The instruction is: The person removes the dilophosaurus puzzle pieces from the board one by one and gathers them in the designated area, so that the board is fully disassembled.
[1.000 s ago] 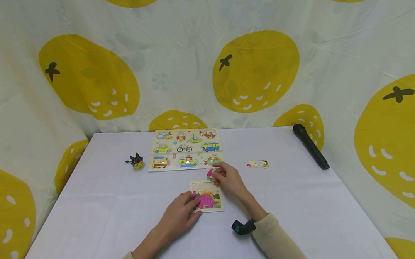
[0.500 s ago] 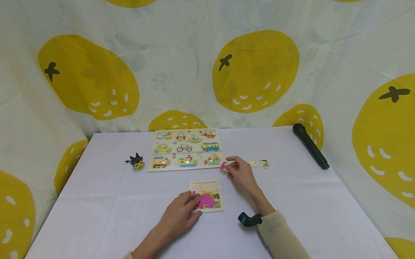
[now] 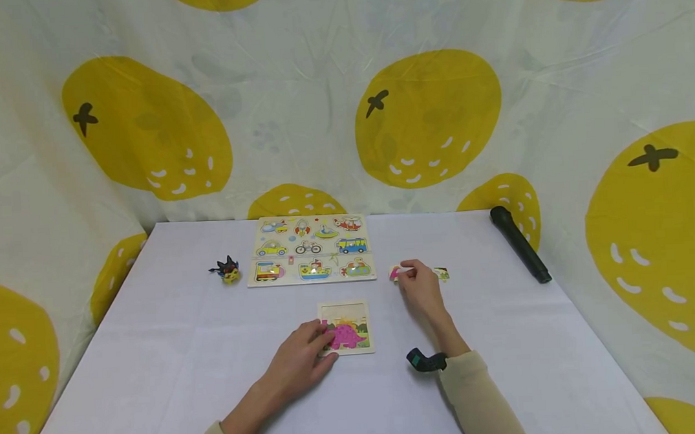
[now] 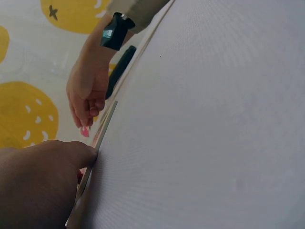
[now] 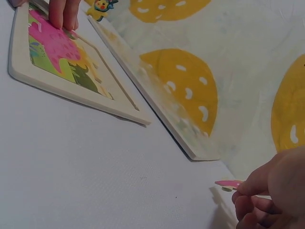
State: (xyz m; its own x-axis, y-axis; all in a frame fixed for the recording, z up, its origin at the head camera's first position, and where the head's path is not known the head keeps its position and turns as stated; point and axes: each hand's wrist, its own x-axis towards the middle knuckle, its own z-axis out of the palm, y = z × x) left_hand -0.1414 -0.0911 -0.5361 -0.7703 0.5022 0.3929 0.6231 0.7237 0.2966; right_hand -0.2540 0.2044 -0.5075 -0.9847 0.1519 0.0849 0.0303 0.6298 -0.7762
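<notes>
My left hand (image 3: 304, 358) rests at the left side of a small wooden jigsaw tray (image 3: 371, 326). Its fingertips press on the pink dinosaur picture (image 5: 52, 45), and the thumb lies along the tray's near edge. The lower part of the picture is filled with pieces; bare wood shows along the top. Beyond the tray to the right, my right hand (image 3: 423, 291) pinches a pink jigsaw piece (image 5: 229, 183) between thumb and fingertips, held close over the table. Beside that hand lies a green and white jigsaw piece (image 3: 442, 274); the hand hides another loose piece from the head view.
A wooden vehicle puzzle board (image 3: 287, 236) lies at the back of the white table (image 3: 173, 367). Left of it stands a small black and yellow figurine (image 3: 228, 271). At the far right lies a black microphone-like stick (image 3: 520, 245). A fruit-print curtain (image 3: 296, 115) hangs behind.
My right hand has moved right, from above the tray's upper right corner toward the loose pieces, carrying the pink jigsaw piece. The left hand and the tray have stayed put.
</notes>
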